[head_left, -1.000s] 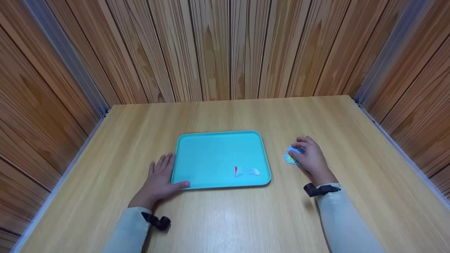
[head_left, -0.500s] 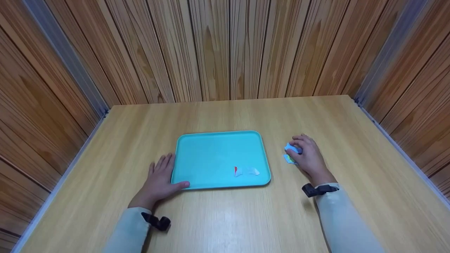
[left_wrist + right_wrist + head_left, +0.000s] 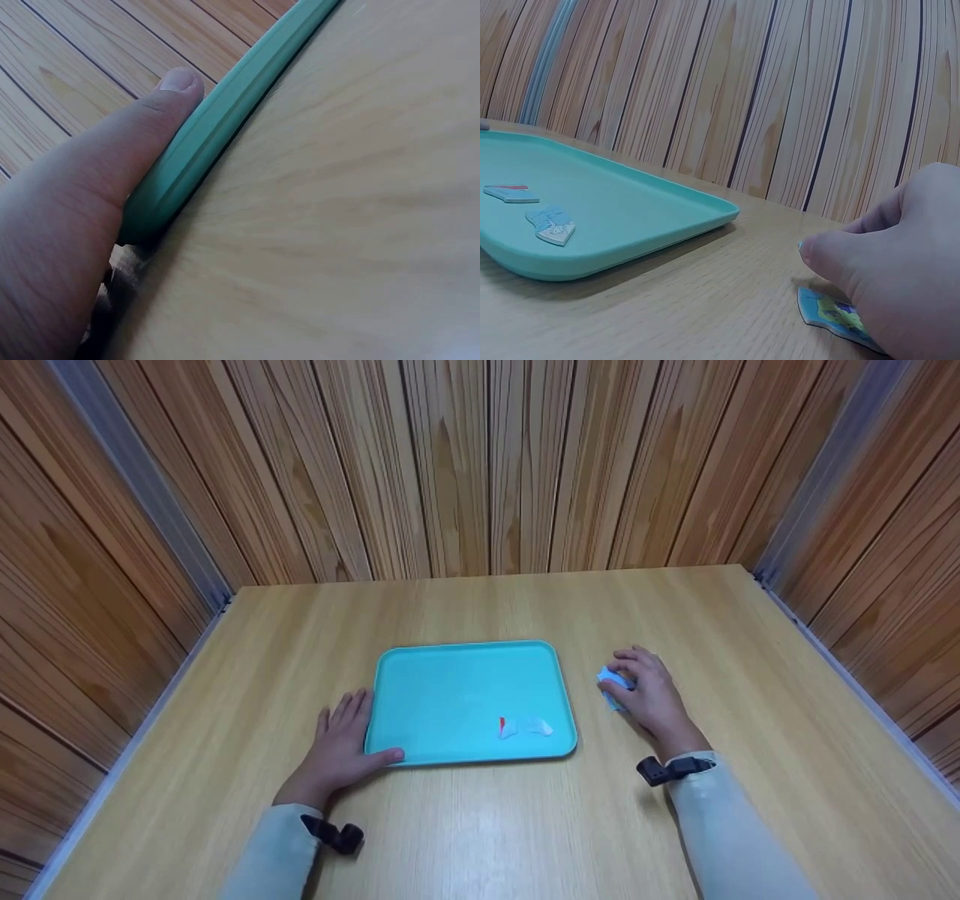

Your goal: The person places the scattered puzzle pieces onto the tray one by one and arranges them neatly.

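In the head view my right hand (image 3: 654,697) pinches a light-blue puzzle piece (image 3: 616,677) between thumb and fingers. Only a sliver of that piece shows at the thumb tip in the right wrist view. Beneath this hand, another puzzle piece (image 3: 831,313), blue with a yellow and purple picture, lies on the table. My left hand (image 3: 341,746) lies along the left side of a turquoise tray (image 3: 457,697), fingers straight, thumb over the front rim. Two flat puzzle pieces rest at the tray's front right: one with a red strip (image 3: 508,728), the other pale blue and white (image 3: 553,225).
The tray lies on a wooden table (image 3: 480,825), left of the right hand. Wood-plank walls (image 3: 465,465) close off the back and both sides. A small black camera (image 3: 341,836) is strapped to the left wrist, another (image 3: 667,771) to the right.
My right hand has moved slightly left, toward the tray, with the blue puzzle piece. The piece on the table is now more covered in the head view. The left hand has stayed in place.
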### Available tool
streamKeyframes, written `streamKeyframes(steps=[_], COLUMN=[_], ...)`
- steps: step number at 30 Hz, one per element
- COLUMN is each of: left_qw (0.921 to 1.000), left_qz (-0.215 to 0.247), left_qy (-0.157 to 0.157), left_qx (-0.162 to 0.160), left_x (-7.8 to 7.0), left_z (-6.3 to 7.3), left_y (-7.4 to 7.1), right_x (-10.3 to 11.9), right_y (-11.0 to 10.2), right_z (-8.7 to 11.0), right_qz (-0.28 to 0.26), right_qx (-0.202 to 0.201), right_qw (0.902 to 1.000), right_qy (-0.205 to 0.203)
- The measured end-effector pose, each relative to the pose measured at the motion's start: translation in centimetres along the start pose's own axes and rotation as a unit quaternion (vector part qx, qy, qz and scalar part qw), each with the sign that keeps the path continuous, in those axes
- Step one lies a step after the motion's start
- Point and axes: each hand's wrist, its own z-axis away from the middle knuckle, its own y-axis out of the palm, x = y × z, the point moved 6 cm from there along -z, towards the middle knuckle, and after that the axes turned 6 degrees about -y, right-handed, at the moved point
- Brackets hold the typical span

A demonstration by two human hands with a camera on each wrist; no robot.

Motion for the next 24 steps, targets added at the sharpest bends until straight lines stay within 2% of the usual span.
streamKeyframes(steps=[9,17,24], left_qw=[1.0,1.0,0.9999], left_qz=[0.0,-0.008,-0.005], left_qy=[-0.001,-0.003,-0.009], left_qx=[0.005,0.003,0.01], left_x=[-0.1,0.0,-0.1], left_z=[0.1,-0.2,0.0], left_y=[-0.2,-0.2,-0.1], right_x=[0.2,0.9,2.2], right_y=[0.2,1.0,2.7], right_z=[0.0,-0.6,-1.4], right_qz=[-0.003,0.005,0.044], right_qx=[0.004,-0.002,0.039], right_qw=[1.0,0.9996,0.9969], right_qy=[0.008,-0.026,-0.053])
